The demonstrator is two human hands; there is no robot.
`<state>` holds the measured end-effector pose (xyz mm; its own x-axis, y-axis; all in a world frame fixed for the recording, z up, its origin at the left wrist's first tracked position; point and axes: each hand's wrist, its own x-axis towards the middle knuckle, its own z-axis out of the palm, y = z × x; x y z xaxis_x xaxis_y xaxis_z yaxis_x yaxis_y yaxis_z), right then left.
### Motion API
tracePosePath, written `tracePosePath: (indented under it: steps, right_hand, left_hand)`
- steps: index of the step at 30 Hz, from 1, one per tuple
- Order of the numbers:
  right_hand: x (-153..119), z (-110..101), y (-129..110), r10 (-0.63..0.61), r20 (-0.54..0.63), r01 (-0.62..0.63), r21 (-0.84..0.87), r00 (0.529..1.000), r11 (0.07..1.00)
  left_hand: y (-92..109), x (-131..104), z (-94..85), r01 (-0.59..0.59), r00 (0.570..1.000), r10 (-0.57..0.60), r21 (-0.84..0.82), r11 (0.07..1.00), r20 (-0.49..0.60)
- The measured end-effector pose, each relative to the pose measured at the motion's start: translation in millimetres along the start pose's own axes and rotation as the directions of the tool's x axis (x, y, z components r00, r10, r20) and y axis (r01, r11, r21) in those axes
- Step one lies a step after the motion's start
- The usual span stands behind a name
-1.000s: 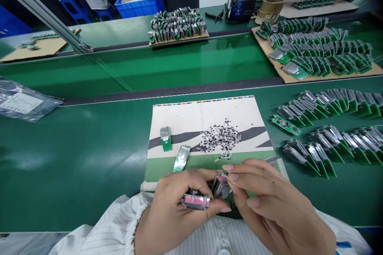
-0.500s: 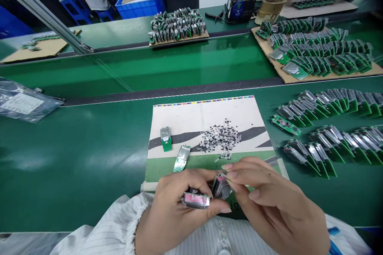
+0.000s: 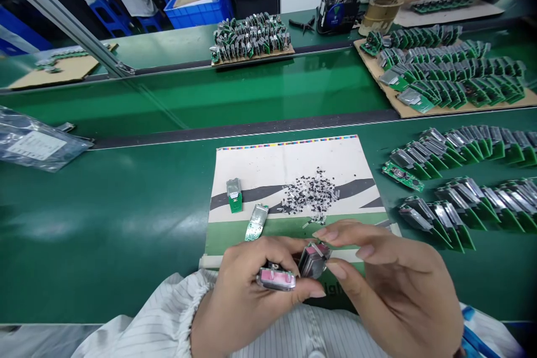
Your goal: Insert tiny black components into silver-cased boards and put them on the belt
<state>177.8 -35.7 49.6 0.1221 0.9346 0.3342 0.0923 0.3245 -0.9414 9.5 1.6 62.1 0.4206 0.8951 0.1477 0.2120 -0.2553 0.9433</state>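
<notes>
1. At the bottom centre of the frame, the left hand (image 3: 247, 296) is closed around a small pink-faced metal part (image 3: 276, 278), pinched between thumb and fingers.
2. Just right of it, the right hand (image 3: 390, 285) pinches a second pink-topped part (image 3: 314, 259) between thumb and fingertips; the two parts sit almost touching.
3. Both are held just above the near edge of a printed paper sheet (image 3: 293, 162).
4. Above the hands lies a pile of tiny black pieces (image 3: 311, 197) (loose and easily scattered); a slip or a brushing knuckle could likely knock them about.
5. A slack pinch might drop either part onto the green bench (image 3: 104, 224).
</notes>
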Motion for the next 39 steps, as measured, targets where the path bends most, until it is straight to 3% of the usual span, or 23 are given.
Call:
tracePosePath:
  steps: [6, 15, 23, 26, 32, 36, 39]
  right_hand:
    - [3.8, 0.3, 1.4, -0.001, 0.01, 0.001, 0.002, 1.0, 1.0]
    - [5.4, -0.6, 3.0, -0.134, 0.06, 0.14, -0.096, 0.989, 0.986]
    - [10.8, -4.7, 1.3, -0.193, 0.153, 0.224, -0.214, 0.969, 0.951]
    - [9.9, -4.8, 2.4, -0.178, 0.125, 0.201, -0.208, 0.976, 0.957]
    - [3.4, -10.9, 7.0, -0.033, 0.094, 0.038, -0.053, 0.995, 0.998]
    - [0.5, -18.7, 12.4, 0.022, 0.161, -0.019, -0.018, 0.987, 1.0]
    - [-0.8, -22.1, 17.0, 0.053, 0.238, -0.033, -0.087, 0.97, 0.996]
  left_hand:
    - [0.6, -0.5, 0.3, -0.086, 0.996, 0.086, 0.036, 0.996, -0.001]
    - [-4.2, -3.9, 1.3, -0.2, 0.98, 0.194, 0.143, 0.969, 0.055]
    - [-5.0, -6.0, -3.7, -0.335, 0.939, 0.298, 0.262, 0.905, 0.172]
    - [-6.0, -4.0, -3.6, -0.364, 0.928, 0.323, 0.261, 0.894, 0.188]
    - [-9.3, -3.3, 0.7, -0.29, 0.955, 0.275, 0.148, 0.946, 0.116]
    - [-9.8, -1.4, 3.0, -0.287, 0.956, 0.28, 0.086, 0.954, 0.09]
    - [-10.7, 0.0, 3.4, -0.278, 0.959, 0.271, 0.079, 0.957, 0.085]
